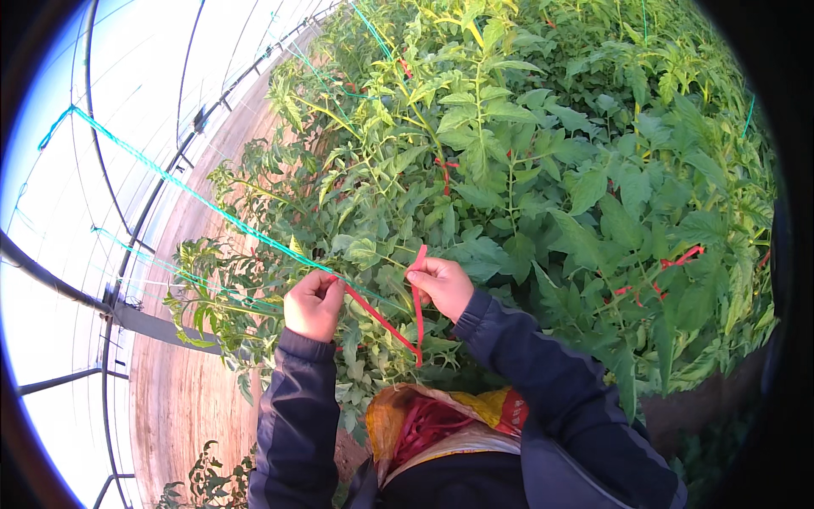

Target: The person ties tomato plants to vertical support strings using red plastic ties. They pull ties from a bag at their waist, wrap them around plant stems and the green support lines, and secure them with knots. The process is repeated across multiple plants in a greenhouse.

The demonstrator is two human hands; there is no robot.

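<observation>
My left hand (pixel 314 305) pinches one end of a red cloth-like strip (pixel 385 322) beside a green twine (pixel 238 224). The strip slants down to a bend, then climbs to my right hand (pixel 442 287). There my thumb and forefinger grip its other end, with a short tail sticking up above them. Both hands are in front of leafy tomato plants (pixel 464 235). Whether the strip goes around a stem or the twine at my left fingers cannot be seen. At my waist hangs an opened yellow bag (pixel 380 413) holding many red strips (pixel 429 425).
Red ties (pixel 446 167) circle stems among the foliage. More green twine (pixel 184 273) runs slanting on the left. Dark metal greenhouse framing (pixel 156 210) and a pale low wall (pixel 184 407) border the plants. Brown soil (pixel 683 394) shows at the lower right.
</observation>
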